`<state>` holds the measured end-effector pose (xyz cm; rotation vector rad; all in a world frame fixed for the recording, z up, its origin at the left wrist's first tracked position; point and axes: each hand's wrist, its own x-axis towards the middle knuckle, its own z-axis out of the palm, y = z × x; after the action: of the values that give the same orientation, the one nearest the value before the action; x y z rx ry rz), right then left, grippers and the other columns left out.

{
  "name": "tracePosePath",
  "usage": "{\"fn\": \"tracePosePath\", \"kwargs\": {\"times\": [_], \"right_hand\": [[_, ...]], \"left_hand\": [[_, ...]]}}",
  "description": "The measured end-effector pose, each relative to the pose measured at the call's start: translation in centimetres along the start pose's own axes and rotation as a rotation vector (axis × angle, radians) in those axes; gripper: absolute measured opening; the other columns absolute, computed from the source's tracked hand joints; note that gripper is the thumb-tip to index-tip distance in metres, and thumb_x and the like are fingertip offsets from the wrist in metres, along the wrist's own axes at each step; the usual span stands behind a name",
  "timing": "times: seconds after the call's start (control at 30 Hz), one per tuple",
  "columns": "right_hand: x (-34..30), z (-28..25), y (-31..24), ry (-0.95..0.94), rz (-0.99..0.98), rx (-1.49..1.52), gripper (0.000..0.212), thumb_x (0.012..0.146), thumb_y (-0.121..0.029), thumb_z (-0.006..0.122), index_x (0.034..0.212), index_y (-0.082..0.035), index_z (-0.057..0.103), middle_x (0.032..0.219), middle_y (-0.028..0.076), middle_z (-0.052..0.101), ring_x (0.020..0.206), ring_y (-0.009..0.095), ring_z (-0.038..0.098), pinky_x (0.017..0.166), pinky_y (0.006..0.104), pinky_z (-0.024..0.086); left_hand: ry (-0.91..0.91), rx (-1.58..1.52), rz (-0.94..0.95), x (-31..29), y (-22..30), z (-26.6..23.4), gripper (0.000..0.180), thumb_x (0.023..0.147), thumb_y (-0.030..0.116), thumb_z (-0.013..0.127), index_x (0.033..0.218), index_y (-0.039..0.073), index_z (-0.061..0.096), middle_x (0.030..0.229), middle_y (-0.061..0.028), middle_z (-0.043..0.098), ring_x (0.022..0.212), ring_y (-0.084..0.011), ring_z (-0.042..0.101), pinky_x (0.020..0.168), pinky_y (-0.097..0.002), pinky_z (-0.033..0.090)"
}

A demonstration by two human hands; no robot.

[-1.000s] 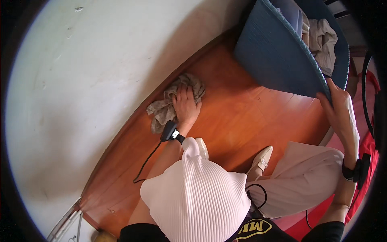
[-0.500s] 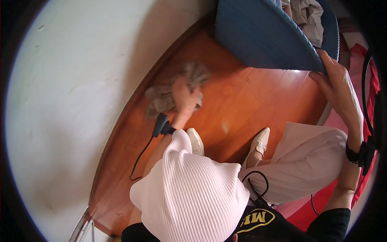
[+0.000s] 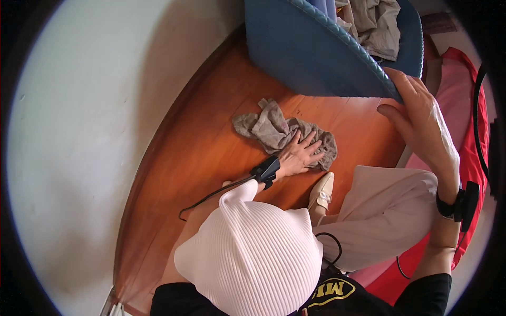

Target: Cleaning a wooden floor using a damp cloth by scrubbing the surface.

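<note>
My left hand (image 3: 300,156) lies with fingers spread, palm down, on a crumpled grey-brown rag (image 3: 276,128). The rag is spread out on the reddish-brown wooden floor (image 3: 211,126). At the upper right my right hand (image 3: 421,113) grips the rim of a blue storage basket (image 3: 311,58); the thumb shows on the near side, the fingers are over the edge. The basket is tilted, its near edge raised off the floor. Inside it, beige cloth (image 3: 375,26) and some pale lilac fabric show.
A white wall (image 3: 84,131) with a dark brown baseboard (image 3: 182,100) curves along the left. Red and pink fabric (image 3: 464,89) hangs at the right. My cream shoe (image 3: 321,190) stands on the floor near the rag. Black cables run from the bands on both wrists.
My left hand and the rag have moved right across the floor, away from the wall. The hand has flattened, fingers spread. My right hand stays on the basket rim.
</note>
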<state>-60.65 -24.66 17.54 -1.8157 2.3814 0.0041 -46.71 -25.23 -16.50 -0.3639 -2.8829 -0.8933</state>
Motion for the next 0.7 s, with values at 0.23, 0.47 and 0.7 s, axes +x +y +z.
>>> {"fn": "tracePosePath", "kwargs": {"times": [0.23,0.47,0.7], "right_hand": [[0.3,0.6,0.2,0.018,-0.047,-0.068,0.041,0.081,-0.015,0.065,0.117,-0.004,0.052,0.096,0.017,0.062,0.092,0.036,0.058,0.081,0.0428,0.045],[-0.2,-0.4,1.2,0.009,-0.017,-0.070,0.036,0.082,-0.017,0.066,0.113,-0.004,0.054,0.089,0.017,0.063,0.085,0.036,0.059,0.075,0.0428,0.046],[-1.6,0.0,2.3,0.029,0.023,-0.087,0.027,0.083,-0.014,0.064,0.106,-0.003,0.055,0.088,0.018,0.063,0.083,0.037,0.058,0.074,0.0444,0.046]], "left_hand": [[0.130,0.112,-0.035,-0.6,-0.4,2.3,0.056,0.075,0.025,0.070,0.128,0.019,0.053,0.143,-0.0093,0.040,0.138,-0.0340,0.025,0.106,-0.0622,0.025],[0.102,0.061,-0.080,-0.1,0.2,1.0,0.060,0.074,0.023,0.071,0.130,0.018,0.052,0.142,-0.0093,0.041,0.138,-0.0331,0.027,0.106,-0.0588,0.027],[0.100,0.068,-0.170,-1.6,-0.1,-0.1,0.051,0.078,0.015,0.065,0.128,0.013,0.054,0.140,-0.0106,0.045,0.135,-0.0289,0.033,0.103,-0.0546,0.031]]}}
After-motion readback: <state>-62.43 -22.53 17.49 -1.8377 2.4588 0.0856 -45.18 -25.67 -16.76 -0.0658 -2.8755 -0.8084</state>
